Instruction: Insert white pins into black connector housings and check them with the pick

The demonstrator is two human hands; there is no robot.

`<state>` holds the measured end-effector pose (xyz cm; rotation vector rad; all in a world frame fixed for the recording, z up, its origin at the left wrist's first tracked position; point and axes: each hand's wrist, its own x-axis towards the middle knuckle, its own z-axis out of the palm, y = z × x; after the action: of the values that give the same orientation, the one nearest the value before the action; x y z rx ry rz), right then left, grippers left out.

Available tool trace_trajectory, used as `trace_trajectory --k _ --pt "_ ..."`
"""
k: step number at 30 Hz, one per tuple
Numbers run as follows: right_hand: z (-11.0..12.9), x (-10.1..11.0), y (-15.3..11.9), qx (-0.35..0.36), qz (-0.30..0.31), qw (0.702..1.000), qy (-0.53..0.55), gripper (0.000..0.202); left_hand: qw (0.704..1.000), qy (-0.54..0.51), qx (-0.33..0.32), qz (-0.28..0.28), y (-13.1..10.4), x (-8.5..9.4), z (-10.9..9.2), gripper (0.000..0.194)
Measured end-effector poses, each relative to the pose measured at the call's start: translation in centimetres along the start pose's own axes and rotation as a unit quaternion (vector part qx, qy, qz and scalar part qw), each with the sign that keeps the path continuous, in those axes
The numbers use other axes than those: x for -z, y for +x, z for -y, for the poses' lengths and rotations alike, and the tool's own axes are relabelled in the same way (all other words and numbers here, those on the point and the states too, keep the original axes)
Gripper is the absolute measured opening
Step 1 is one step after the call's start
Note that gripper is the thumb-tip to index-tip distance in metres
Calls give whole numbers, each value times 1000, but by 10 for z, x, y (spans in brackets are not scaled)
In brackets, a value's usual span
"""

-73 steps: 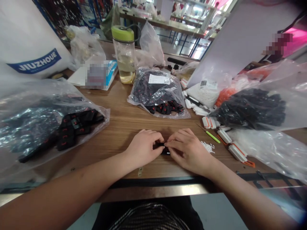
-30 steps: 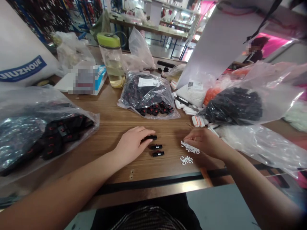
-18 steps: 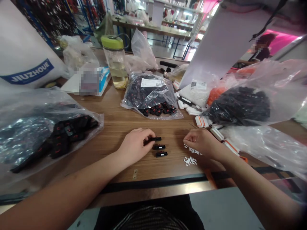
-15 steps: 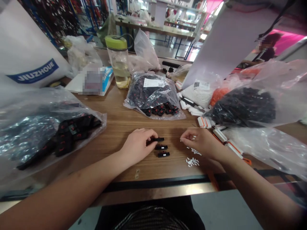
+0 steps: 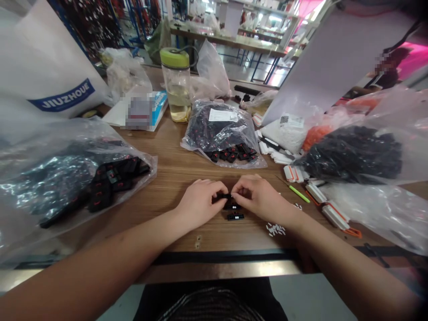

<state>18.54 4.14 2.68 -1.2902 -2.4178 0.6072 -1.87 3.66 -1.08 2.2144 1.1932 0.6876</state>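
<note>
My left hand (image 5: 201,201) pinches the end of a black multi-hole connector housing (image 5: 224,195) on the wooden table. At its other end is my right hand (image 5: 257,197), thumb and forefinger closed on a tiny white peg, mostly hidden by the fingertips. In front of the held housing lie a second black connector housing (image 5: 233,207) and a third black connector housing (image 5: 236,217), each with two white dots in its face. Loose white pegs (image 5: 276,229) form a small pile beneath my right wrist, and more white pegs (image 5: 297,206) lie beyond that forearm.
A light green stick-like tool (image 5: 299,194) lies right of my right hand. Beyond the hands sits a clear bag of black parts (image 5: 222,133), with a green-lidded bottle (image 5: 176,84) behind it. Bags of black parts flank both sides: left bag (image 5: 100,183), right bag (image 5: 354,154).
My right hand has moved left from beside the white pegs to the held housing, uncovering the green tool. My left hand keeps its pinch. The whole view has shifted slightly.
</note>
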Motion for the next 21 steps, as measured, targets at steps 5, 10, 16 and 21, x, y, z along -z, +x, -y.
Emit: trace_trajectory --k 5,10,16,21 --pt "-2 -3 -1 38 -9 998 -50 7 1000 -6 6 2 0 1 0 9" --pt "-1 -3 -2 66 -6 995 -79 10 1000 -8 5 1 0 0 1 8" --pt "3 2 -3 91 15 991 -100 14 1000 -8 2 -1 0 0 0 7" --pt "5 11 -8 104 34 990 -95 19 1000 -13 6 1 0 -1 0 6"
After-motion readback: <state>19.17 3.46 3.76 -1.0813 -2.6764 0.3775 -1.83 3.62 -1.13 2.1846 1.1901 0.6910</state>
